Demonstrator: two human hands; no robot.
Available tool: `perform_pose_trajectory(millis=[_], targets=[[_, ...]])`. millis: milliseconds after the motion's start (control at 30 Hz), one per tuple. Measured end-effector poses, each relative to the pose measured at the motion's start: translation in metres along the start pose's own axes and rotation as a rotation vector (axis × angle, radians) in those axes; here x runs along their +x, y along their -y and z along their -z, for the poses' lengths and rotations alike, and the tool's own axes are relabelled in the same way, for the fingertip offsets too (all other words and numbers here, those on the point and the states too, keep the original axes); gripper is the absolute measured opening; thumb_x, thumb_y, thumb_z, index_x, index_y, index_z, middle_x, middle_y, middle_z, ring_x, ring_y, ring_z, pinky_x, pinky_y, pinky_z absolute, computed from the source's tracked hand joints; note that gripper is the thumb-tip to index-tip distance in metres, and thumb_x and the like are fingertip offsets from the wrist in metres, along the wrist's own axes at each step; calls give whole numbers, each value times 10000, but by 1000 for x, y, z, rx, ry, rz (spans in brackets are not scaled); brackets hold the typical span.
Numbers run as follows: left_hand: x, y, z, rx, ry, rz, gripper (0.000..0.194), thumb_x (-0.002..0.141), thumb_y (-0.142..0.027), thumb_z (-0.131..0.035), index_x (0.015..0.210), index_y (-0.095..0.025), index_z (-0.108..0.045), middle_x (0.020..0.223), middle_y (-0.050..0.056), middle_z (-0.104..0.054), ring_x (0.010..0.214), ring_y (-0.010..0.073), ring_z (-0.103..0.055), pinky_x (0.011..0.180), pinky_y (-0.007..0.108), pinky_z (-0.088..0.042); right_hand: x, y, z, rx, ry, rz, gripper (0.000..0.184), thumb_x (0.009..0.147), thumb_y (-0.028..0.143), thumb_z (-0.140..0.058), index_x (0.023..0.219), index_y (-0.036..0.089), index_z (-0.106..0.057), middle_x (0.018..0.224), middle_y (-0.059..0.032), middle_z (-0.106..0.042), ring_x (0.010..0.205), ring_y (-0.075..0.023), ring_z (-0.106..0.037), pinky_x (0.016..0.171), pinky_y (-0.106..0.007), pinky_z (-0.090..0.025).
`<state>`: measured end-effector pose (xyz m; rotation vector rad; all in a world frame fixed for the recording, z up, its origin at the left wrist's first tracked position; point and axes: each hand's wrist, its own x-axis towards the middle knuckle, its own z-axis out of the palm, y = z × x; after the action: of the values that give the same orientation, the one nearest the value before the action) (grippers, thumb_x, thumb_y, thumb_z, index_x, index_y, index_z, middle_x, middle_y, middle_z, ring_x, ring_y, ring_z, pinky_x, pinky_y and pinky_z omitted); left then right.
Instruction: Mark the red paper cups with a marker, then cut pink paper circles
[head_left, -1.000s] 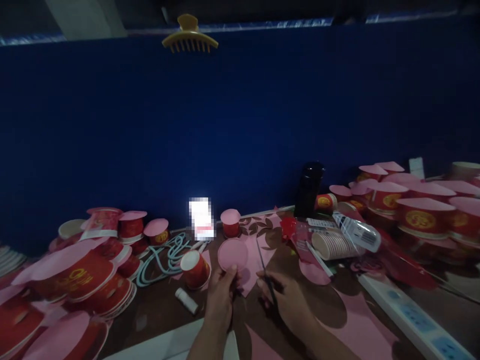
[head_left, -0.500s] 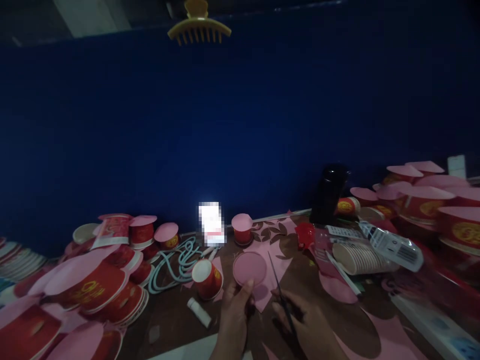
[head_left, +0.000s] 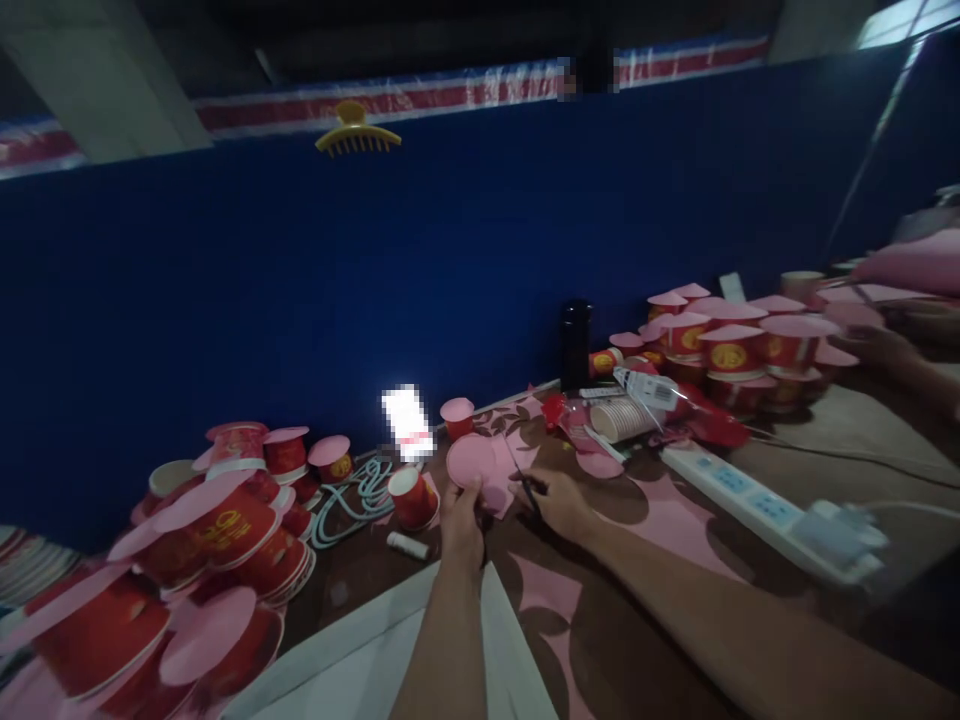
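My left hand (head_left: 463, 520) is closed on the edge of a round pink paper disc (head_left: 471, 461), thumb on top. In my right hand (head_left: 556, 503) is a thin dark pointed tool (head_left: 529, 490); its tip lies beside the disc, and its exact kind is unclear. Under both hands spreads a pink paper sheet (head_left: 495, 492). Left of my left hand, a red paper cup (head_left: 413, 499) leans over with its mouth showing, and a white glue-stick-like tube (head_left: 408, 545) lies in front of it. Behind the disc stands a red cup with a pink top (head_left: 457, 416).
Red cups with pink discs (head_left: 225, 525) crowd the left; more (head_left: 731, 355) are stacked at right. A black flask (head_left: 576, 345), bagged paper cups (head_left: 621, 420), a power strip (head_left: 757, 508) and a pale cable (head_left: 367, 505) lie around. Another person's hand (head_left: 874, 350) is far right.
The view has shifted, bringing in the power strip, my forearms and another person's hand at right. My hands keep the same holds on the pink disc and the dark tool.
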<state>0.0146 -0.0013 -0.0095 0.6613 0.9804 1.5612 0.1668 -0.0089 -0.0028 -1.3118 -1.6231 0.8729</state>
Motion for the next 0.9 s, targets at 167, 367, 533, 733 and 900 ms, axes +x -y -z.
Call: perform_pose_trajectory(millis=[167, 367, 533, 733, 900], targets=[[0, 0, -1, -35, 10, -12, 415, 519, -304, -791, 833, -137, -578, 638, -42, -539, 481, 35, -451, 457, 160, -359, 0, -2, -3, 33, -18, 17, 392, 744, 431, -586, 1000, 157, -702, 697, -45, -679, 641, -173, -598, 560, -249, -443], [0, -3, -1, -2, 26, 5, 407, 546, -311, -779, 850, -130, -579, 621, -45, -533, 485, 32, -469, 467, 147, -378, 0, 1, -5, 105, 76, -12, 427, 732, 454, -608, 1008, 137, -688, 591, -14, -621, 510, -126, -534, 459, -213, -389], [0, -4, 0, -51, 3, 9, 380, 535, -278, -787, 818, -134, -578, 619, -39, -544, 500, 40, -503, 463, 144, -386, -1, 4, -4, 150, 97, -56, 469, 721, 489, -621, 1010, 124, -676, 563, 1, -588, 465, -103, -503, 403, -191, -350], [1, 1, 0, -93, -5, 50, 348, 575, -237, -767, 857, -143, -585, 690, -1, -618, 579, 83, -597, 530, 176, -454, 3, 3, 0, 123, 176, -41, 465, 709, 515, -629, 978, 139, -678, 605, -8, -614, 455, -94, -495, 383, -181, -352], [2, 2, 1, -170, -12, 110, 228, 630, -175, -697, 819, -147, -572, 741, 40, -665, 678, 141, -658, 612, 229, -501, 3, 6, 3, 121, 237, -44, 433, 685, 519, -653, 894, 142, -690, 588, -6, -608, 472, -100, -509, 389, -176, -371]])
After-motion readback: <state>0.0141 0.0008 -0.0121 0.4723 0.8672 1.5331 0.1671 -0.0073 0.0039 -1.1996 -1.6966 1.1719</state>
